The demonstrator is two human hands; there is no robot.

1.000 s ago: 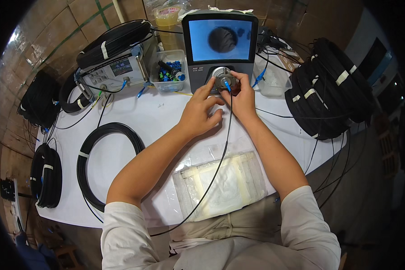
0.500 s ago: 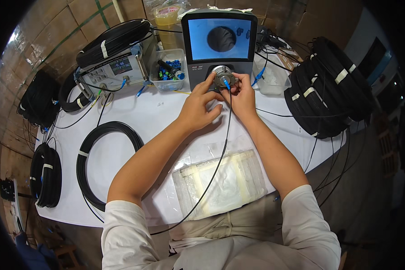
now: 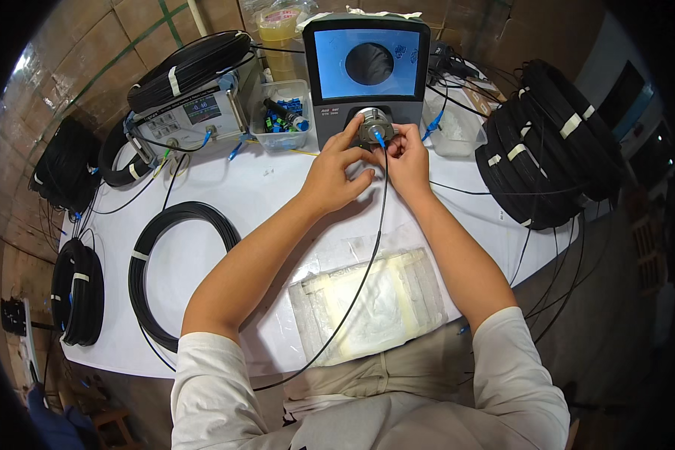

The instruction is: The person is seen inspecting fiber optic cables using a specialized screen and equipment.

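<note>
Right hand (image 3: 408,159) pinches the blue connector (image 3: 379,139) of the thin black cable (image 3: 360,277) at the round metal port (image 3: 373,124) just below the inspection screen (image 3: 367,64); left hand (image 3: 336,174) grips the port's rim. Risk: a skewed push could scuff the ferrule, or the cable trailing toward the person could snag.

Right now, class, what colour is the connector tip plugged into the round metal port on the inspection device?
Blue, on the connector; the head view shows it best.
</note>
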